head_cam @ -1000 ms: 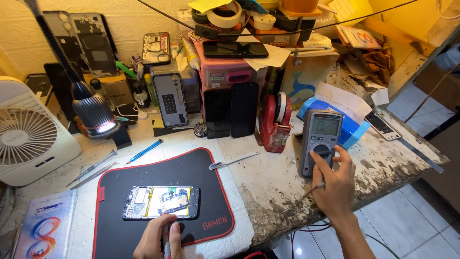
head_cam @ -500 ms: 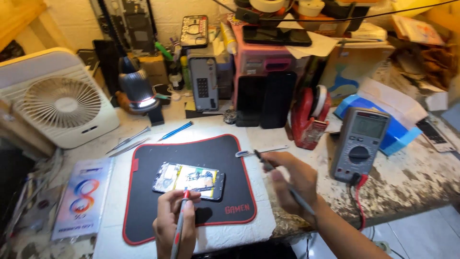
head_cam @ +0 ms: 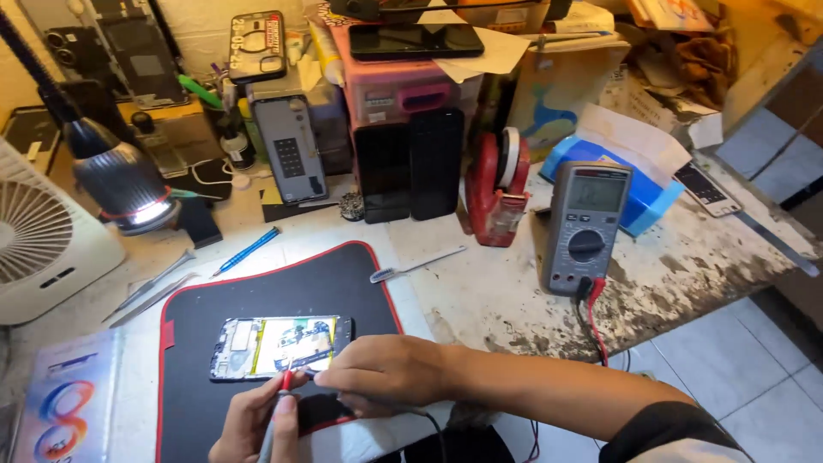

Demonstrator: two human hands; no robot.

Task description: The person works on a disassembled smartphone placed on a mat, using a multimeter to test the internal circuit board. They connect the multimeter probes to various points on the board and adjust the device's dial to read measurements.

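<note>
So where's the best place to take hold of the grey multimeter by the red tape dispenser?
Probably the grey multimeter is best taken across its long side edges, mid-body beside the dial, coming from above and the front: it leans back, and the leads plug into its lower end.

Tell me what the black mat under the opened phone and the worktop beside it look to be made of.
The mat looks like soft rubber or fabric-faced foam: matte black with a stitched-looking red edge. The worktop looks like pale stone or concrete, its front edge worn and dark-blotched; which of the two cannot be told.
</note>
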